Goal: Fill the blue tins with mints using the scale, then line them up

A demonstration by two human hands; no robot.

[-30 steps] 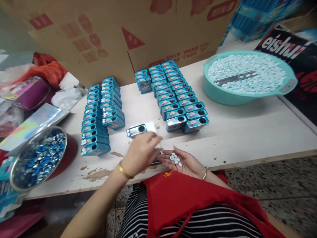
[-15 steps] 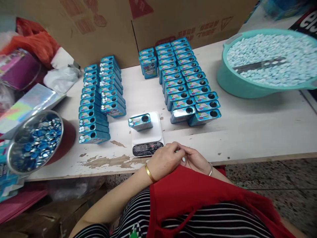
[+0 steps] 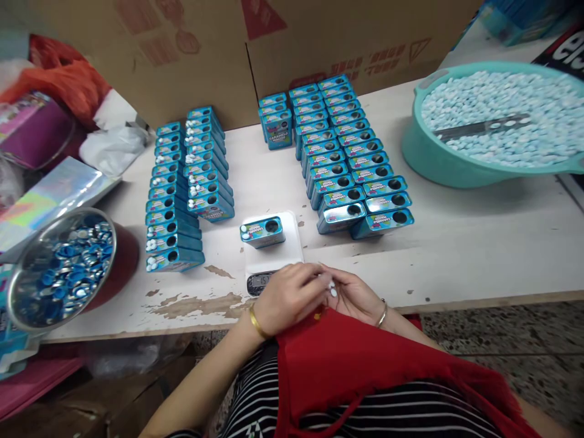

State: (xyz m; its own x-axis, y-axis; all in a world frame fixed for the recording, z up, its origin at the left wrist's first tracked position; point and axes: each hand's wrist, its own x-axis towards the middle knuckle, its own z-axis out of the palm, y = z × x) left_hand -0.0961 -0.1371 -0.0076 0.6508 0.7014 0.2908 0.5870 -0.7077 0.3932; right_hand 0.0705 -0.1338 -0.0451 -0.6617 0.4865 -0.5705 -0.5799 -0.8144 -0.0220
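Note:
My right hand (image 3: 358, 295), with a silver bangle at the wrist, is cupped palm up and cradles a few small white candies (image 3: 333, 289). Over that palm lies my left hand (image 3: 294, 296), wearing a gold bracelet. Its fingers are bent together against the candies; what sits between the fingertips is hidden. Just beyond my hands, a blue candy tin (image 3: 262, 232) with an open round hole rests on a white digital scale (image 3: 294, 243). Two candies lie on the left end of its top. My left hand partly covers the scale's display.
Rows of blue tins (image 3: 171, 258) with candies on top stand at left, further tins (image 3: 381, 222) to the right. A turquoise basin (image 3: 438, 158) holds candies and a metal strip. A metal bowl (image 3: 112, 261) holds small caps. Cardboard (image 3: 205, 67) closes off the back.
My left hand has shifted slightly left and uncurled a little, showing more candies in the right palm. It now covers more of the scale's display. The tin on the scale stays put.

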